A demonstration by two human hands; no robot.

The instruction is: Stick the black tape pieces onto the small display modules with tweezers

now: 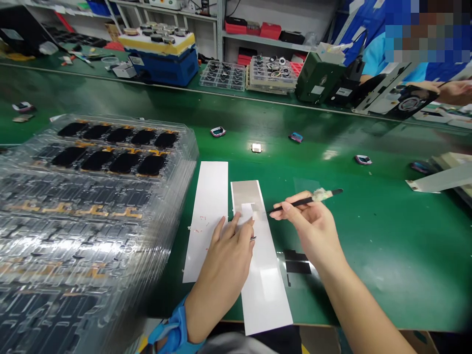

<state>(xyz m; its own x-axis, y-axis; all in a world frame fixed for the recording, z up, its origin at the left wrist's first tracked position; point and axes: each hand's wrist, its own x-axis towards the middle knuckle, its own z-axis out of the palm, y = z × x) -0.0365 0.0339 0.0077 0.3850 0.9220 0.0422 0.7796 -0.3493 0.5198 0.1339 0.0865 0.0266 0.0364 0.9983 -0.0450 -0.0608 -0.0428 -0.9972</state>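
My left hand (227, 265), with a blue wrist strap (177, 327), lies palm down across two white strips. Its fingers are spread, their tips on the right strip (263, 295) and close to a small white piece at the strip's grey upper part. Beside it, the left strip (212, 187) bears small reddish marks. In my right hand (313, 223) is a thin black tool, seemingly tweezers (302, 201), with pale wrapping near its rear end. The tool's tip points left, at the right strip's edge. A metal ring-like band shows at a left finger.
Stacked clear trays (155, 128) of black screens fill the left. Small watch-like parts (218, 131) lie along the green bench (398, 236). Dark film pieces (298, 265) sit below my right hand. Behind stand a blue box (165, 66) and a green box (319, 76); another person works at upper right.
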